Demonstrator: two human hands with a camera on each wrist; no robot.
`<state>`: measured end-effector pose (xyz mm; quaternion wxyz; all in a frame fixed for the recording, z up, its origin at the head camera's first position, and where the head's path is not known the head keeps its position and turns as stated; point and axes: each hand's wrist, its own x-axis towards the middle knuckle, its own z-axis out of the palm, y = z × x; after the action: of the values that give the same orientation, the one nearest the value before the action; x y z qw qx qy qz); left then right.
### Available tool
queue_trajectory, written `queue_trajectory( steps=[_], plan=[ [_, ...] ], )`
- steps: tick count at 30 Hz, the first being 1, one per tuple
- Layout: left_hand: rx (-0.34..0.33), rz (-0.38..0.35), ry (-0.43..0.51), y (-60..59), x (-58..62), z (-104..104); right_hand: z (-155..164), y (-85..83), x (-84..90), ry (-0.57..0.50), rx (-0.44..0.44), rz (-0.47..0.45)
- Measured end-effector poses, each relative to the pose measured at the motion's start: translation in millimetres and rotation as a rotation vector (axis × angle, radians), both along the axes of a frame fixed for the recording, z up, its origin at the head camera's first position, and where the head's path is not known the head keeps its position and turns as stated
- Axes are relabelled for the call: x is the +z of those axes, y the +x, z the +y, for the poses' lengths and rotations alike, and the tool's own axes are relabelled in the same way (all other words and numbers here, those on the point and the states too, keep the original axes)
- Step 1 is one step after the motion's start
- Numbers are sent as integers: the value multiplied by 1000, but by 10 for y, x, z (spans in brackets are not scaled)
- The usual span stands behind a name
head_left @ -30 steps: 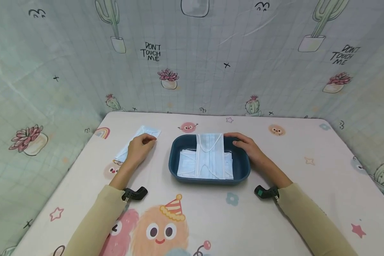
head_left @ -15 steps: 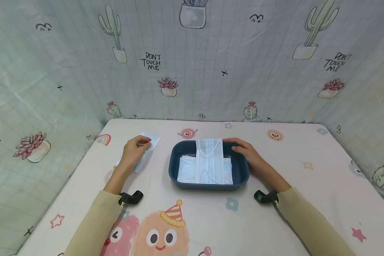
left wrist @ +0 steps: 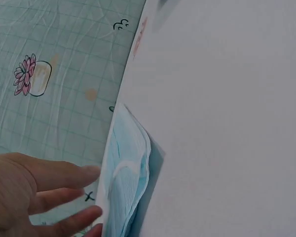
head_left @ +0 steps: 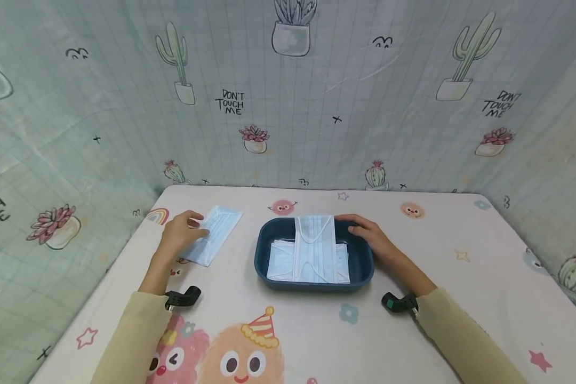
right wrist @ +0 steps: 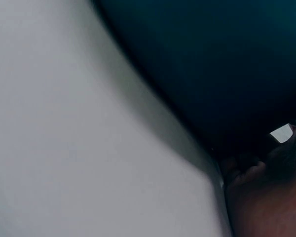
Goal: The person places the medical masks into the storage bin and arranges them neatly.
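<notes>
My left hand (head_left: 176, 236) is beside the pale blue face masks (head_left: 217, 234) at the table's left, its fingers loosely bent and holding nothing. In the left wrist view, the fingertips lie just left of these masks (left wrist: 127, 173), which show layered edges and an ear loop. A dark blue plastic basin (head_left: 312, 287) stands at the centre. One face mask (head_left: 315, 250) lies lengthwise in it, its far end over the back rim, on top of crosswise masks (head_left: 281, 262). My right hand (head_left: 373, 239) grips the basin's back right rim, thumb inside; the other fingers are mostly hidden.
The white table (head_left: 413, 341) has printed cartoon figures, stars and flowers. A patterned curtain (head_left: 336, 149) encloses it at the back and both sides. Black wrist mounts (head_left: 184, 297) stick out from the cuffs.
My left hand has drawn back left from the loose masks, its fingers parting. Those masks now lie slightly turned. My right hand stays on the basin, while the head view has tilted up.
</notes>
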<state>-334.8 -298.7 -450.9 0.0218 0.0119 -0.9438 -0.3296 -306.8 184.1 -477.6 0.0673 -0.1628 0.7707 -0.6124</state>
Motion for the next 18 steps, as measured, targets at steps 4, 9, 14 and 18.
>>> queue_trajectory(
  steps=[4,9,14,18],
  plan=[
    [17,-36,-36,9,-31,-10,-2,6,-6,2,-4,-2],
    [18,-56,-14,23,-51,-22,2,13,-6,5,-3,6],
    [-15,-104,21,31,-7,-59,5,14,-15,12,-5,15],
    [-36,-128,82,33,50,-95,-2,12,-16,-1,-4,6]
  ],
)
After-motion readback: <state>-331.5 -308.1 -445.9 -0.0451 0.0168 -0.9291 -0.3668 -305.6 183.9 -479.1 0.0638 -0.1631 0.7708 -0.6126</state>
